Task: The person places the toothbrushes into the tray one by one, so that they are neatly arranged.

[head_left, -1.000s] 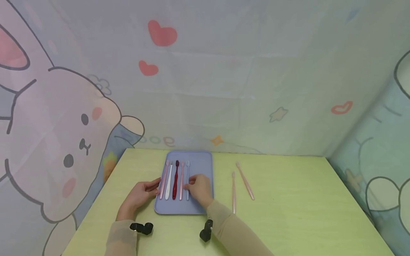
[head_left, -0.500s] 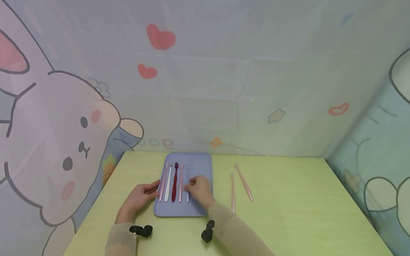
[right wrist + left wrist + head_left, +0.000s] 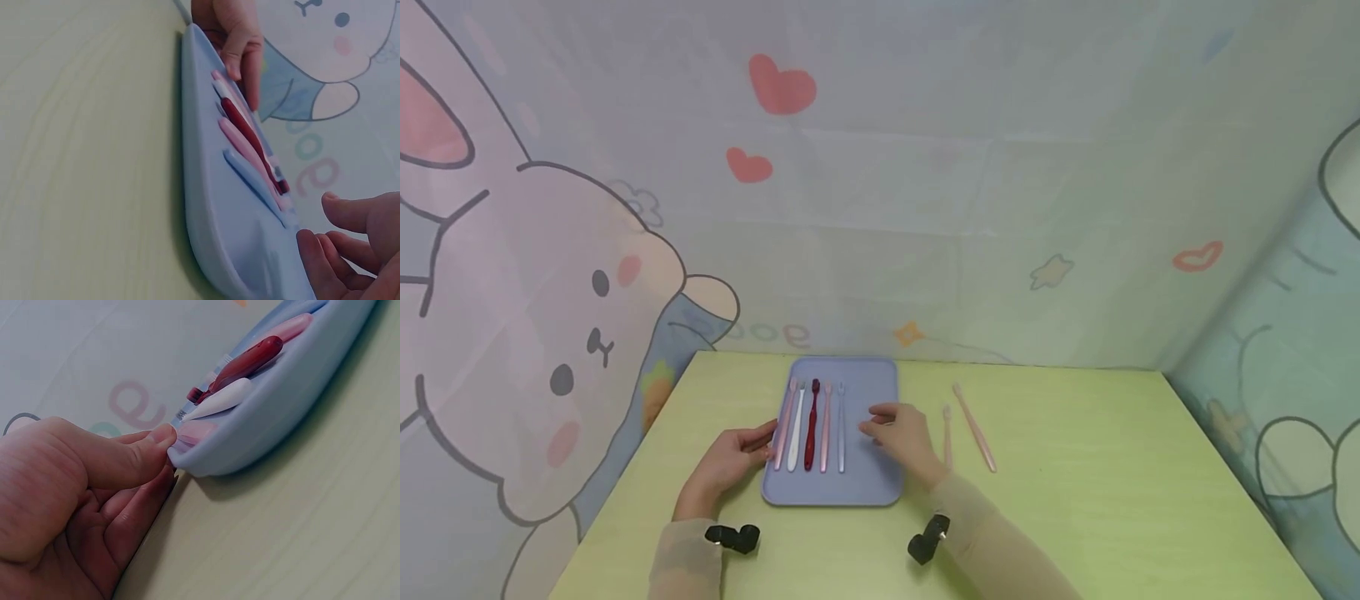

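A blue-lilac tray (image 3: 868,492) holds a row of toothbrushes lying side by side: a pink toothbrush (image 3: 784,429), a white toothbrush (image 3: 795,433), a dark red toothbrush (image 3: 811,429), another pink toothbrush (image 3: 826,429) and a pale blue toothbrush (image 3: 841,429) at the row's right end. With thumb and fingers my left hand (image 3: 94,481) pinches the tray's left rim. My right hand (image 3: 902,433) hovers over the right part of the tray, thumb and fingers apart and nothing between them, as the right wrist view shows.
Two more pink toothbrushes lie on the yellow-green table (image 3: 1097,483) right of the tray: a slanted pink toothbrush (image 3: 976,429) and an upright-lying pink toothbrush (image 3: 947,433), partly hidden by the right arm. A printed cloth backdrop (image 3: 880,208) rises behind the table.
My right hand has let go of the pale blue toothbrush and moved right, away from the row. The left hand stays at the tray's rim.
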`<state>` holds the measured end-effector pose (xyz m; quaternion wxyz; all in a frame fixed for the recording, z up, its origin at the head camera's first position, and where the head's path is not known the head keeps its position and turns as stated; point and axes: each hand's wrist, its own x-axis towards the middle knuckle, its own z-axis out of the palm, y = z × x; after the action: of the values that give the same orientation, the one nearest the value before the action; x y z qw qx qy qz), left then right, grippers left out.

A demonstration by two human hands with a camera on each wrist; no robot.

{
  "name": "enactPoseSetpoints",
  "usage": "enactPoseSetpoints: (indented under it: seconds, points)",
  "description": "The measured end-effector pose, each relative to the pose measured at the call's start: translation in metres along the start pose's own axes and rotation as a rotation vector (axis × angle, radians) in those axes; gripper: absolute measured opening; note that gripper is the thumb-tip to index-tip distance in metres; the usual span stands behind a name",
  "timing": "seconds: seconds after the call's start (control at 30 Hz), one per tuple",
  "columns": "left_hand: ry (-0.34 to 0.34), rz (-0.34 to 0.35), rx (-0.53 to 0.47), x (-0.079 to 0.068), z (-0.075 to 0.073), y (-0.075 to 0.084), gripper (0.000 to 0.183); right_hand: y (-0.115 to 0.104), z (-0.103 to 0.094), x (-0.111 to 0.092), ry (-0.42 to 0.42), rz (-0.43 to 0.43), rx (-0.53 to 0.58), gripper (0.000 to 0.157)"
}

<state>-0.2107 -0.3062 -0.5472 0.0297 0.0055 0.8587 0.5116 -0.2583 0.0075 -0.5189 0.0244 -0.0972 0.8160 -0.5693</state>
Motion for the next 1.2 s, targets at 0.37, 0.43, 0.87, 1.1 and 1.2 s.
enactPoseSetpoints:
  seconds: [0.37, 0.43, 0.87, 1.1, 1.2]
  points:
    - [-0.005, -0.003, -0.03, -0.002, 0.002, -0.003, 0.051, 0.014, -0.053, -0.011, 0.038, 0.032, 0.062, 0.039]
    - [-0.006, 0.002, -0.031, -0.003, 0.002, -0.001, 0.05, 0.016, -0.065, -0.016, 0.041, 0.038, 0.049, 0.041]
    - [-0.016, 0.024, -0.029, -0.002, 0.001, 0.003, 0.051, 0.036, -0.128, -0.028, 0.109, 0.096, 0.039, 0.043]
    - [-0.034, 0.021, -0.045, 0.0, 0.002, 0.003, 0.051, 0.043, -0.143, -0.032, 0.124, 0.124, 0.002, 0.044]
    - [-0.037, 0.016, -0.051, 0.0, 0.004, 0.003, 0.051, 0.046, -0.149, -0.034, 0.128, 0.127, -0.02, 0.044]
